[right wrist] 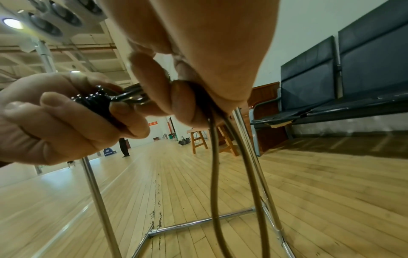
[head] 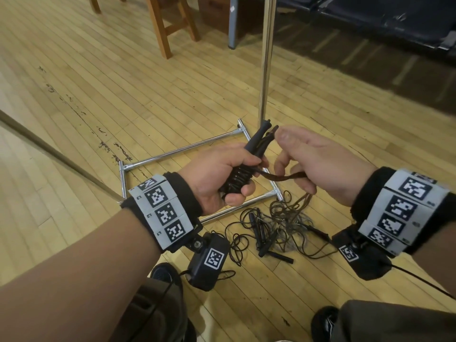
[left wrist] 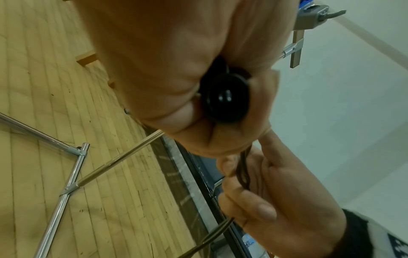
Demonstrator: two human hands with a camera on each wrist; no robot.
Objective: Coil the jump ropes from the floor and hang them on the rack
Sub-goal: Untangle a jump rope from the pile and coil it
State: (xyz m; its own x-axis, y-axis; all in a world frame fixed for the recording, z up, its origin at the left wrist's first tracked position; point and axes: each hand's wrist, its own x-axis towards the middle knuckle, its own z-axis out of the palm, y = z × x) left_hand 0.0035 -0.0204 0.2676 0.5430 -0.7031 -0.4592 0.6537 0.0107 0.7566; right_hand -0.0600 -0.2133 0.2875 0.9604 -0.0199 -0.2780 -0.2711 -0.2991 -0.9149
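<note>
Left hand (head: 222,176) fingers curled tight round black handles (head: 256,141) with cord (head: 278,178) wound on; right hand (head: 318,161) pinches that cord; other ropes (head: 278,225) tangled on floor (head: 98,77) beside rack (head: 182,150) base corner

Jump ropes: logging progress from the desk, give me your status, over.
Left hand grips black handles, cord wound round them. Right hand pinches the brown cord, loops hanging. More ropes tangled on floor by the rack base. Nothing hung in view.
</note>
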